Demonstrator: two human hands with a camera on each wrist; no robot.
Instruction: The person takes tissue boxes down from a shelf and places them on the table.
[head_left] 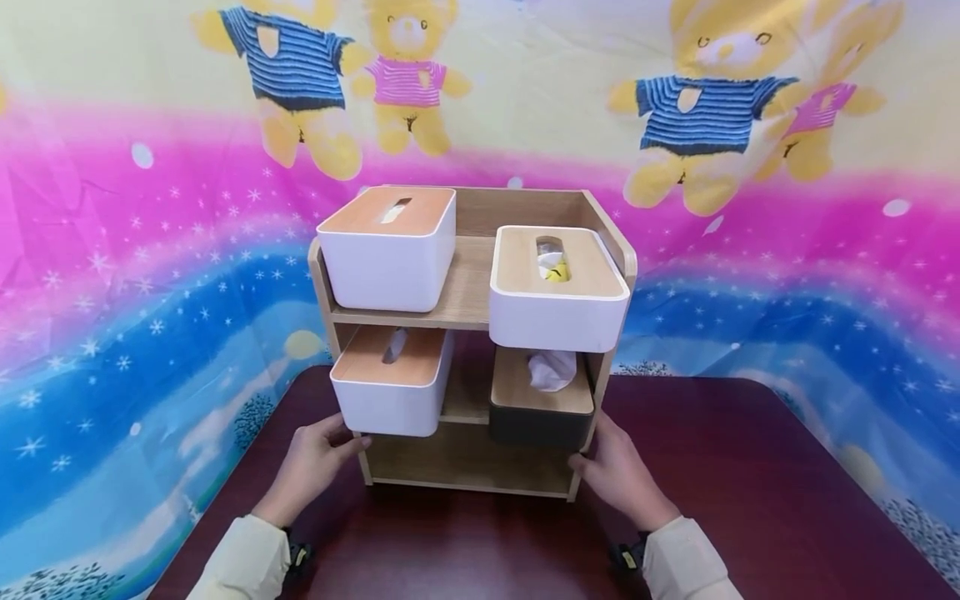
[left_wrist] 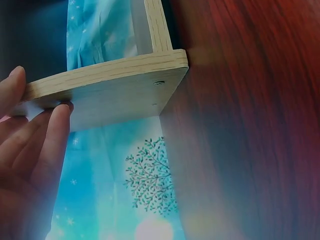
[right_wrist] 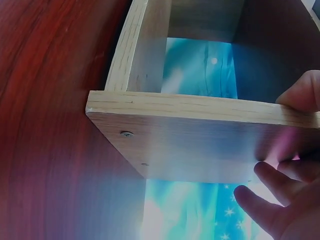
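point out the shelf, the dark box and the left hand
Shelf (head_left: pixel 468 283): head view, on the bare wood of its upper board.
Dark box (head_left: pixel 538 427): head view, on its front wall below the wooden lid.
Left hand (head_left: pixel 311 460): head view, on its back.

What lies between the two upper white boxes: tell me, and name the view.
Nothing but bare wooden shelf board shows between the left upper box and the right upper box; the head view shows this.
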